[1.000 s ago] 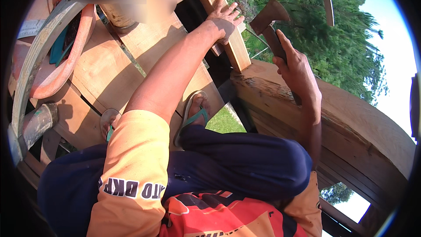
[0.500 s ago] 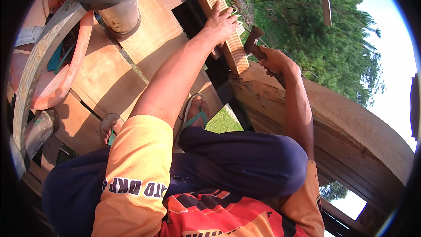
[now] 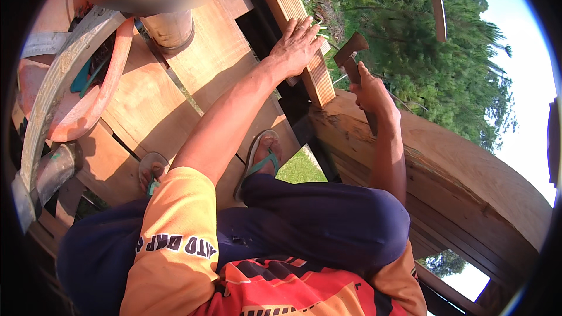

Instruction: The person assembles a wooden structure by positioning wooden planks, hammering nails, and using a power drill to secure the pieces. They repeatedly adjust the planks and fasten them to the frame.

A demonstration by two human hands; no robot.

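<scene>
My left hand point(image 3: 294, 52) lies on a squared wooden beam point(image 3: 319, 83), its fingers spread across the upper face and its thumb out of sight. The beam slants up and away, and its near end meets a thick timber point(image 3: 468, 158). To the right of the beam, my right hand point(image 3: 373, 95) is wrapped round the handle of a hatchet point(image 3: 352, 48). The hatchet's dark, rusty-looking head points up and stands apart from the beam, in front of the greenery.
Wide boards point(image 3: 216, 52) form the floor under my sandalled feet point(image 3: 266, 155), with gaps between them. At left stand a curved wooden piece point(image 3: 52, 99), an orange plastic container point(image 3: 108, 90) and a round post point(image 3: 170, 30). Grass point(image 3: 301, 167) shows through an opening below.
My right hand has drawn the hatchet slightly right, away from the beam, and its head now tilts more upright. My left hand stays on the beam, its fingers a little more spread.
</scene>
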